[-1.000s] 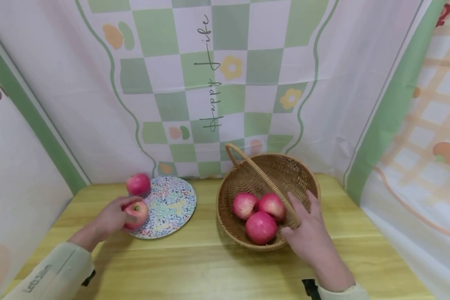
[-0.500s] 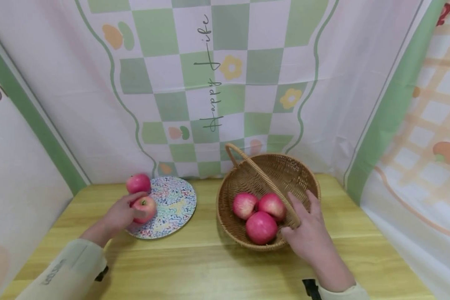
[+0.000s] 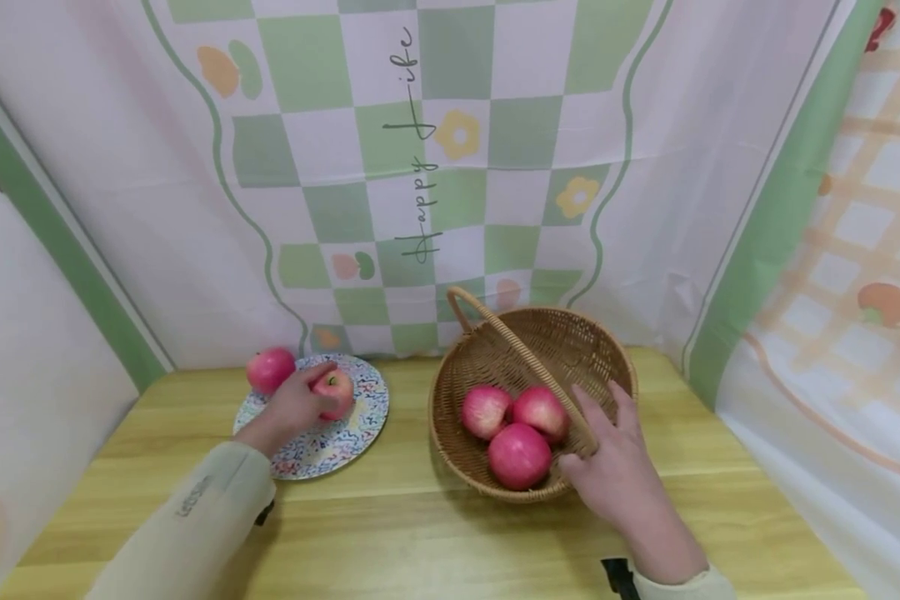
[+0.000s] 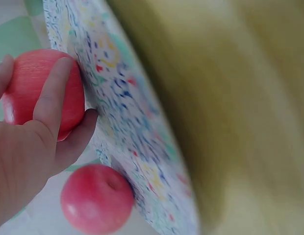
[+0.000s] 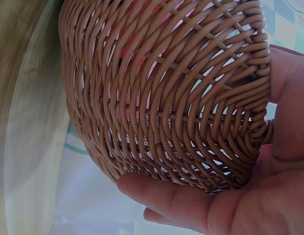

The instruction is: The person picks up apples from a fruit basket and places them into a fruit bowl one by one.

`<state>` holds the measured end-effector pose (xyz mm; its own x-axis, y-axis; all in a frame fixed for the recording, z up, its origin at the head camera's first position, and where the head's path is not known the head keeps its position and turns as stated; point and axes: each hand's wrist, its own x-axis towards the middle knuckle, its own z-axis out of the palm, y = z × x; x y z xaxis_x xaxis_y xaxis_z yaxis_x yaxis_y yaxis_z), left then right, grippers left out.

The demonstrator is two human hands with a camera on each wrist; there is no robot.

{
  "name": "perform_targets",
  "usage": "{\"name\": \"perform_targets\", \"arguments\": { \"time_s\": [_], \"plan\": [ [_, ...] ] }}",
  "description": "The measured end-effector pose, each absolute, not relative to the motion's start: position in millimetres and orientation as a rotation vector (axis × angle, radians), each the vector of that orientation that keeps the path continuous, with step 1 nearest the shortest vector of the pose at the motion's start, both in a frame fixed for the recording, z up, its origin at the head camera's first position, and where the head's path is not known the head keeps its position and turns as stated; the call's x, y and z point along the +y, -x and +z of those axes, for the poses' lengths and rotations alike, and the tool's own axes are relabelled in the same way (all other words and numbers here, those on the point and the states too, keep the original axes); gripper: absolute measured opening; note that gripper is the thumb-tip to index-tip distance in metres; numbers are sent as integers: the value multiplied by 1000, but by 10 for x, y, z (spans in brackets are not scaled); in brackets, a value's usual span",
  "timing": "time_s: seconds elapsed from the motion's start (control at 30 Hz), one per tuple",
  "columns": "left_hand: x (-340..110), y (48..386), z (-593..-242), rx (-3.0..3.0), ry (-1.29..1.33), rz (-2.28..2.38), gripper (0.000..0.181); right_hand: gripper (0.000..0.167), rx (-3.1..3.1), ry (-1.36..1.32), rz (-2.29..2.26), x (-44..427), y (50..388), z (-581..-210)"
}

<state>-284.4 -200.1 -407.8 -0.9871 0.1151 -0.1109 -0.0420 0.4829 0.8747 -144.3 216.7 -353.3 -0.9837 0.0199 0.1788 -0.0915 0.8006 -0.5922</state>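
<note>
Left hand reaches forward and inward, forearm slanting up from bottom left, palm side down, thumb and fingers wrapped round the sides of a red apple over the patterned plate; can't tell if the apple touches the plate. Second apple sits at the plate's far left edge, just beside that hand. Right hand comes in from lower right, fingers spread, gripping the wicker basket at its near-right rim by the handle base; right wrist view has fingers along the outer wall. Three apples clustered inside the basket. Plate and basket stand apart on the tabletop.
</note>
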Motion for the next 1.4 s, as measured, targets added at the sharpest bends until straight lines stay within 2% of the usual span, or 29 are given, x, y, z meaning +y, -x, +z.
{"name": "perform_targets", "arguments": {
  "time_s": [0.17,0.43,0.53,0.67,0.83,1.17,1.4],
  "plan": [
    [-1878,2963,-4039,2585,-95,1525,80,96,-2813,-45,944,2170,1436,-3537],
    [-1793,3122,-4012,2270,-29,1814,86,97,-2814,-42,951,2164,1447,-3548],
    [-1794,3152,-3995,2327,4,1763,85,97,-2817,-39,954,2155,1447,-3543],
    [-1817,3188,-3991,2553,27,1525,72,97,-2817,-36,953,2147,1442,-3541],
    [-1823,3222,-3991,2785,76,1310,65,97,-2818,-23,947,2157,1436,-3545],
    [-1835,3253,-4048,2850,138,1371,71,96,-2821,-24,944,2159,1432,-3537],
    [-1832,3253,-4001,2837,42,1403,67,96,-2815,-24,942,2161,1433,-3539]
  ]
}}
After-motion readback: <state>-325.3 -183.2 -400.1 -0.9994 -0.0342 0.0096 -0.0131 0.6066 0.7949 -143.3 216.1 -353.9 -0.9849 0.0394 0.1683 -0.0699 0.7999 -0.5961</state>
